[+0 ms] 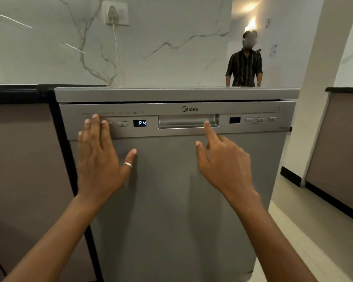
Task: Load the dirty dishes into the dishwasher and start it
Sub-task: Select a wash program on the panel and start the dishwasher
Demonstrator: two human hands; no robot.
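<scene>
Our hands on the closed dishwasher (pixel 171 190).
Left hand (pixel 102 157) lies flat, fingers spread, fingertips at the left buttons; right hand (pixel 224 161) holds nothing, forefinger pointing at the handle (pixel 188 121). Display (pixel 140 123) shows P4.

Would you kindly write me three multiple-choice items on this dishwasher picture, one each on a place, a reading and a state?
1. Where do the left hand's fingers rest?
A. on the control panel's left end
B. in the door handle
C. on the wall socket

2. What does the lit display read?
A. P1
B. P4
C. E2

3. How is the dishwasher door?
A. fully open
B. taken off
C. up and all but shut

Answers:
1 A: the fingertips lie on the control panel, left of the display.
2 B: the white characters read P4.
3 C: the door stands upright, with only a thin dark gap under the top. The right hand points one finger at the handle recess.
</scene>
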